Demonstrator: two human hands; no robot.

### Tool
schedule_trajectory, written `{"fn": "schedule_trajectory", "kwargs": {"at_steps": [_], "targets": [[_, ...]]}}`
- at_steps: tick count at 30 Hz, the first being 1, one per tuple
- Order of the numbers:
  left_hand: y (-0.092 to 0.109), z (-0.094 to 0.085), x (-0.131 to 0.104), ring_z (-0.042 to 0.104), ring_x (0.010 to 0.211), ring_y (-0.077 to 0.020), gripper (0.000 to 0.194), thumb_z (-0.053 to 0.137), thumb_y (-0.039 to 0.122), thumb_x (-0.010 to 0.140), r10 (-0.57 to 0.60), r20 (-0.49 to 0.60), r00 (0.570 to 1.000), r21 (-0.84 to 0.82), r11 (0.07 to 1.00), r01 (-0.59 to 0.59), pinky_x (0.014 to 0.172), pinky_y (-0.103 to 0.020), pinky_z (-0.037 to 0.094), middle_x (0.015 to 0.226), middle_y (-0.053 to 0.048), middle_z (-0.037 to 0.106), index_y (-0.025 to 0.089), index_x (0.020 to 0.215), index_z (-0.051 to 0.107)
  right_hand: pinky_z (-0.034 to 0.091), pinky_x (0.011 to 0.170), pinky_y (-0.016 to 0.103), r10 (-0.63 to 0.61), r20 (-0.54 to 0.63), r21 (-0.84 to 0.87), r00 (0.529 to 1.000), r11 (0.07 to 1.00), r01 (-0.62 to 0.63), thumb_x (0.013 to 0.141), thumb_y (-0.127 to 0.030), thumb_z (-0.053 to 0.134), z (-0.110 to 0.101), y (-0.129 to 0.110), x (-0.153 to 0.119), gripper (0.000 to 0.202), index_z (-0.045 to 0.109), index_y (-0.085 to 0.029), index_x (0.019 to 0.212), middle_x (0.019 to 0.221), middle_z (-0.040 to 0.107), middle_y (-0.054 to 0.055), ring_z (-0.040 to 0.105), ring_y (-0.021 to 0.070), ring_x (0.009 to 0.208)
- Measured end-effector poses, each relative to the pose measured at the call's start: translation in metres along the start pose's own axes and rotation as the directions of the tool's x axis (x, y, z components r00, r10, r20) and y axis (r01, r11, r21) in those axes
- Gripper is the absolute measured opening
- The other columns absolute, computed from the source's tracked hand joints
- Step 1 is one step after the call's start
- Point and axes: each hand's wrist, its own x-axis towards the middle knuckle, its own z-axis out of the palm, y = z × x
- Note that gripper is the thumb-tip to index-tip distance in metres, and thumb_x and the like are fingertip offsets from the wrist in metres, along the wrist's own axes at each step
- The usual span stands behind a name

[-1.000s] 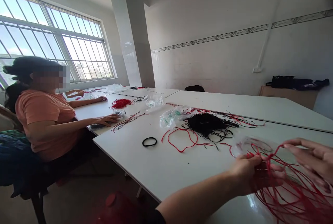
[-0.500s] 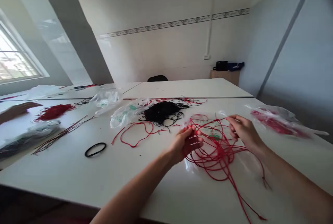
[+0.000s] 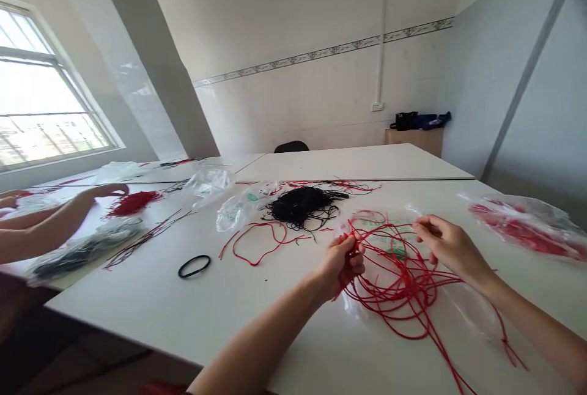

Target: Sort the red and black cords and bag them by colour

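Observation:
A loose tangle of red cords [image 3: 415, 288] lies on the table over a clear plastic bag with green print. At the tangle's left side, my left hand [image 3: 343, 263] is closed on red cords, its thumb pressed over them. My right hand [image 3: 443, 242] pinches a red cord at the upper right of the tangle, thumb against forefinger. That cord stretches between the two hands. Knotted cord ends hang off to the lower right, partly beneath my right forearm.
Beyond my left hand sit a black cord bundle [image 3: 302, 205] and a red cord [image 3: 259, 260]. A black ring [image 3: 194, 266] lies left. At right is a bag of red cords [image 3: 527, 227]. A co-worker's arms [image 3: 50, 224] reach over a red bundle [image 3: 135, 202] at far left.
The view has shifted, so the table's things sit further right. More of the co-worker's arms shows at left. My left fingers have curled in more.

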Motion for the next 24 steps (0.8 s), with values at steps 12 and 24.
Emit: {"fn": "schedule_trajectory", "kwargs": {"at_steps": [12,24], "targets": [[0.004,0.009,-0.006,0.024,0.044,-0.0012,0.017,0.053,0.031,0.08,0.0,0.091,0.996,0.112,0.994,-0.01,0.045,-0.017,0.023,0.064,0.003,0.044,0.014,0.082,0.05,0.043,0.087,0.037,-0.375,0.188,-0.06,0.908,0.918,0.391,0.082,-0.04,0.046,0.014,-0.016,-0.018,0.03,0.056,-0.024,0.105,0.109,0.058,0.006,0.054,0.0218,0.102],[0.005,0.007,-0.002,0.034,0.046,-0.0025,0.012,0.051,0.026,0.081,0.017,0.104,0.994,0.086,0.996,-0.026,0.048,-0.018,0.029,0.065,0.003,0.045,0.015,0.078,0.048,0.039,0.046,0.021,-0.128,0.044,0.353,0.991,0.93,0.104,0.074,-0.045,0.058,-0.004,-0.032,-0.013,0.03,0.056,-0.017,0.085,0.057,0.051,-0.002,0.049,0.0098,0.051]]}}
